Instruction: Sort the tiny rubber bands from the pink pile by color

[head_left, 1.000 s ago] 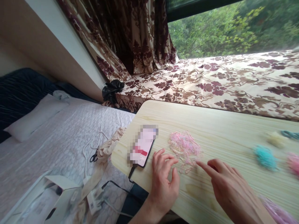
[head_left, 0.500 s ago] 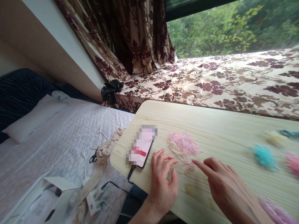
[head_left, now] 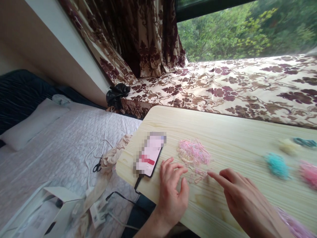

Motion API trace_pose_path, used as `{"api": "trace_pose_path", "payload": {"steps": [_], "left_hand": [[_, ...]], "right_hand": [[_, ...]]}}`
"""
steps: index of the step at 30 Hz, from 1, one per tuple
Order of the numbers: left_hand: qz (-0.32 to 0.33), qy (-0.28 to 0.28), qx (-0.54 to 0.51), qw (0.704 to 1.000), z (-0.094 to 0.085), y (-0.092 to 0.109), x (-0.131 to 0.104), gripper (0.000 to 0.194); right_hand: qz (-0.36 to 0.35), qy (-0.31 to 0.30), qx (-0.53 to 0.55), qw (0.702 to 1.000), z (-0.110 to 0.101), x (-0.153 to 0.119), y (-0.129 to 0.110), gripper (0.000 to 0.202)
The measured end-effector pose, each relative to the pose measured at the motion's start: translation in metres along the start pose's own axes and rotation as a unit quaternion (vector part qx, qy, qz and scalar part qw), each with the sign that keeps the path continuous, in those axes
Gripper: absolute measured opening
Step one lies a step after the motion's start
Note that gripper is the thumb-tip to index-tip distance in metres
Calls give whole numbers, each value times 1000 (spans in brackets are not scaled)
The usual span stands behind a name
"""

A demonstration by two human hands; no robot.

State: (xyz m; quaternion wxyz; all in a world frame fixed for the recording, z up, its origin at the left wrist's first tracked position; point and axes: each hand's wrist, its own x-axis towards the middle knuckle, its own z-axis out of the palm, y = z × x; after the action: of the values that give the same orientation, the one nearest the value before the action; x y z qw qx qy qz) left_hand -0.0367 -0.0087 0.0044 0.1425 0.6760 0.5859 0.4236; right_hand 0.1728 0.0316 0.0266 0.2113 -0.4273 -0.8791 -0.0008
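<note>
One big table (head_left: 237,132) is worked at by a left hand (head_left: 173,190) and a right hand (head_left: 245,196).

The left hand is held just beside the phone (head_left: 150,155), its fingers bent, its thumb apart, and nothing is seen to be gripped. On the right hand, one finger is stuck out and the rest are curled; it has been pulled back a bit to the right since half a second ago. No clear change is seen in the pink pile (head_left: 193,152) just beyond the hands, so little seems to have been done. Near that fingertip, small bits (head_left: 197,179) are spread; touch cannot be told.
</note>
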Motion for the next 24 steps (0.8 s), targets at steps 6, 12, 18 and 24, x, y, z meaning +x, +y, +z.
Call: {"api": "trace_pose_path", "payload": {"steps": [6, 12, 18, 24], "left_hand": [[2, 0, 0, 1000, 0, -1, -1, 36], [-6, -6, 0, 1000, 2, -3, -3, 34], [-3, 4, 3, 1000, 1, 0, -2, 34], [4, 4, 4, 1000, 1, -1, -2, 34]], "right_hand": [[-2, 12, -25, 1000, -8, -1, 2, 35], [2, -1, 8, 1000, -6, -7, -3, 33], [35, -12, 11, 999, -6, -12, -3, 32], [64, -15, 3, 998, -2, -22, 4, 35]]}}
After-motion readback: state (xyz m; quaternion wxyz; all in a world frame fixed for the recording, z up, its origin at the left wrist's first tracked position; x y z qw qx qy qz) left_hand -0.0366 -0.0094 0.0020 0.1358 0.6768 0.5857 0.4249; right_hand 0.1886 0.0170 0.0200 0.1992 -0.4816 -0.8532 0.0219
